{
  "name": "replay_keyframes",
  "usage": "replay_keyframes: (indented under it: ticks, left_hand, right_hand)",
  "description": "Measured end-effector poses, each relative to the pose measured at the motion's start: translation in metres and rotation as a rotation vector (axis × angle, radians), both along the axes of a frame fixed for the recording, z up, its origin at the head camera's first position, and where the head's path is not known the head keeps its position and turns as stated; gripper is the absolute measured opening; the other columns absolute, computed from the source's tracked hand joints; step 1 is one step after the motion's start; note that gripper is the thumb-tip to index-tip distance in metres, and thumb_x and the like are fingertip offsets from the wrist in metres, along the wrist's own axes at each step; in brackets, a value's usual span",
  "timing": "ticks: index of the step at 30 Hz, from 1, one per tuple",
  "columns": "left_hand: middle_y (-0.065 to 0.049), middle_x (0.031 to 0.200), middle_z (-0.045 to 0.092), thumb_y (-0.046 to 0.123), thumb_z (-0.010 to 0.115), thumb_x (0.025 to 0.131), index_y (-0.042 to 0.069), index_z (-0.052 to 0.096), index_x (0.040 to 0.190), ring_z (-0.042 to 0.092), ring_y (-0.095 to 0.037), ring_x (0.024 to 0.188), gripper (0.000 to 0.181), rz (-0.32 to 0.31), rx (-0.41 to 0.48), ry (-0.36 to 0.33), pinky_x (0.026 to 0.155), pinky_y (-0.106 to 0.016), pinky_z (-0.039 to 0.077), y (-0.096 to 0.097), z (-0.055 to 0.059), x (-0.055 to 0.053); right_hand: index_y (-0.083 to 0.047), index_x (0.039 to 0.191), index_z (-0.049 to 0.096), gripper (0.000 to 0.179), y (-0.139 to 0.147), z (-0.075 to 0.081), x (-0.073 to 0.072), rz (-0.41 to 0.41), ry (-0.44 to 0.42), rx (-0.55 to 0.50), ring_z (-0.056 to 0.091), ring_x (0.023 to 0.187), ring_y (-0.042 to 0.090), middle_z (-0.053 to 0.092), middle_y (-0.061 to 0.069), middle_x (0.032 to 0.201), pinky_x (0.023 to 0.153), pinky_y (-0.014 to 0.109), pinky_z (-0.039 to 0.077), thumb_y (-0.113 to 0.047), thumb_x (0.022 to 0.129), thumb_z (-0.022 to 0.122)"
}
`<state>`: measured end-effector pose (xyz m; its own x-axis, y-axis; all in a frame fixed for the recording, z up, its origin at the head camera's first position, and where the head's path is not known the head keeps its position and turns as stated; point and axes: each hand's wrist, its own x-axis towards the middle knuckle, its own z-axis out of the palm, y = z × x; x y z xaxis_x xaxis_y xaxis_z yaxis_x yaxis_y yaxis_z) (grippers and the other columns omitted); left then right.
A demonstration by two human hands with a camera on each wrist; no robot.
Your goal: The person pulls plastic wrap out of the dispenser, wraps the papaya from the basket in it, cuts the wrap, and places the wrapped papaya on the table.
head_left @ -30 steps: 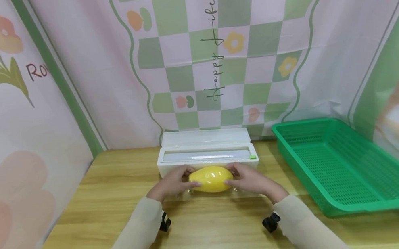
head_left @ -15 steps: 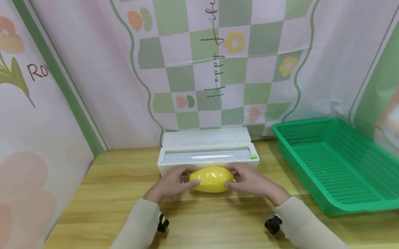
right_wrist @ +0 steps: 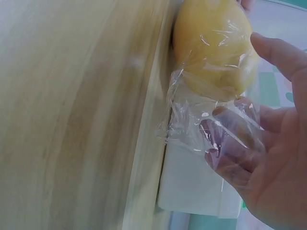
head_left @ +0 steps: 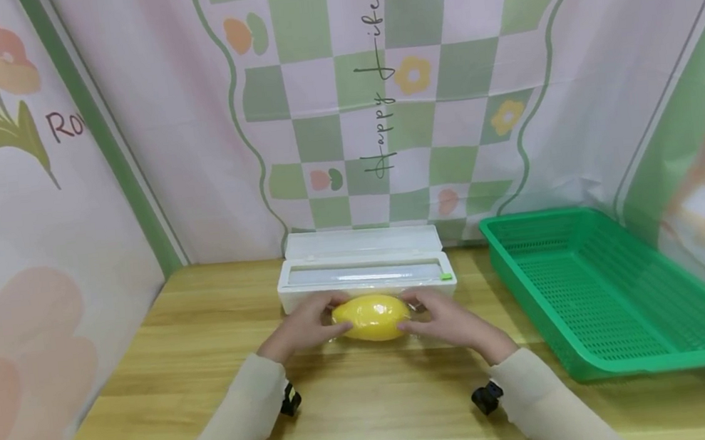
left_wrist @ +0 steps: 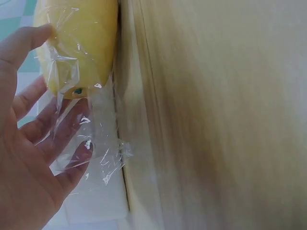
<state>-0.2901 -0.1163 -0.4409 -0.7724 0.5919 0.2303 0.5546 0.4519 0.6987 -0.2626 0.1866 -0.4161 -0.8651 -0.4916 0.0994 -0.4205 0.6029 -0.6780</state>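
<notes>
A smooth yellow fruit (head_left: 372,317), shaped like a mango, is wrapped in clear cling film in front of the white film box. My left hand (head_left: 307,324) holds its left end, thumb on the near side and fingers behind. From the other end my right hand (head_left: 443,316) holds it the same way. Loose cling film (left_wrist: 103,139) hangs past the fruit's end over the left fingers in the left wrist view. In the right wrist view, crumpled film (right_wrist: 192,122) spreads over the right fingers. A small dark green spot shows on the fruit's left end.
Just behind the hands stands the white cling film box (head_left: 293,299), lid (head_left: 364,242) raised, with a film roll inside. A green perforated basket (head_left: 572,347) sits at the right. All rest on a wooden table (head_left: 373,418) before a patterned curtain (head_left: 187,122).
Both hands keep hold of the wrapped fruit, which has shifted very slightly to the left. The right wrist has moved a little outward and nearer. The box and basket stay in place.
</notes>
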Motion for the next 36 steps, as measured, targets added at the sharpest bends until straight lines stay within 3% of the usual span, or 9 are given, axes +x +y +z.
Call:
replay_keyframes:
  ticks: [6,14,20,24,26,30,36]
  left_hand:
    - [0.0,0.122,0.063,0.028,0.071,0.096,0.009,0.061,0.132,0.059,-0.014,0.106,0.042,0.015,0.007,0.003,0.09,-0.034,0.052,0.003,-0.002,0.0]
    - [-0.005,0.125,0.062,0.028,0.07,0.096,0.006,0.059,0.134,0.059,-0.019,0.11,0.046,0.025,-0.004,-0.014,0.092,-0.035,0.052,0.004,0.004,0.005]
    - [-0.007,0.133,0.058,0.033,0.07,0.096,0.007,0.055,0.139,0.057,-0.019,0.114,0.052,0.067,-0.016,-0.059,0.099,-0.036,0.048,0.001,0.007,0.009]
    - [-0.008,0.136,0.057,0.031,0.07,0.096,0.007,0.055,0.139,0.058,-0.023,0.117,0.051,0.082,-0.02,-0.066,0.101,-0.04,0.048,-0.002,0.009,0.01]
    - [-0.006,0.136,0.057,0.032,0.069,0.097,0.01,0.056,0.139,0.058,-0.023,0.118,0.05,0.097,-0.033,-0.063,0.101,-0.039,0.048,-0.004,0.01,0.01]
    - [-0.001,0.133,0.058,0.035,0.068,0.097,0.014,0.06,0.135,0.056,-0.024,0.118,0.044,0.133,-0.058,-0.017,0.097,-0.037,0.05,-0.007,0.013,0.009]
    - [0.004,0.127,0.06,0.036,0.068,0.097,0.017,0.065,0.127,0.056,-0.021,0.115,0.036,0.171,-0.06,0.051,0.096,-0.037,0.049,-0.004,0.023,0.009]
  right_hand:
    - [-0.005,0.134,0.059,0.051,-0.001,-0.001,-0.001,-0.006,-0.005,0.007,0.056,0.118,0.032,0.059,0.011,0.132,0.1,0.052,0.048,-0.034,0.094,0.072]
    - [0.002,0.141,0.05,0.059,0.002,0.008,0.002,-0.084,0.014,0.028,0.055,0.121,0.038,0.056,0.021,0.136,0.101,0.054,0.046,-0.039,0.1,0.062]
    - [0.003,0.133,0.057,0.043,0.013,0.014,-0.002,-0.144,0.199,-0.037,0.059,0.109,0.035,0.061,0.02,0.123,0.092,0.053,0.051,-0.024,0.101,0.064]
    - [0.001,0.129,0.06,0.041,0.022,0.01,-0.01,-0.236,0.319,-0.037,0.049,0.118,0.04,0.058,0.022,0.127,0.099,0.059,0.043,-0.021,0.097,0.069]
    - [-0.001,0.133,0.058,0.048,0.026,0.007,-0.015,-0.298,0.315,-0.016,0.042,0.126,0.042,0.052,0.023,0.134,0.101,0.064,0.039,-0.027,0.095,0.072]
    - [-0.004,0.142,0.051,0.069,0.036,-0.003,-0.025,-0.391,0.22,0.005,0.03,0.136,0.047,0.038,0.026,0.147,0.104,0.071,0.033,-0.045,0.091,0.073]
    - [-0.005,0.15,0.042,0.083,0.045,-0.015,-0.035,-0.403,0.117,-0.011,0.035,0.136,0.049,0.037,0.028,0.151,0.108,0.068,0.029,-0.056,0.09,0.068]
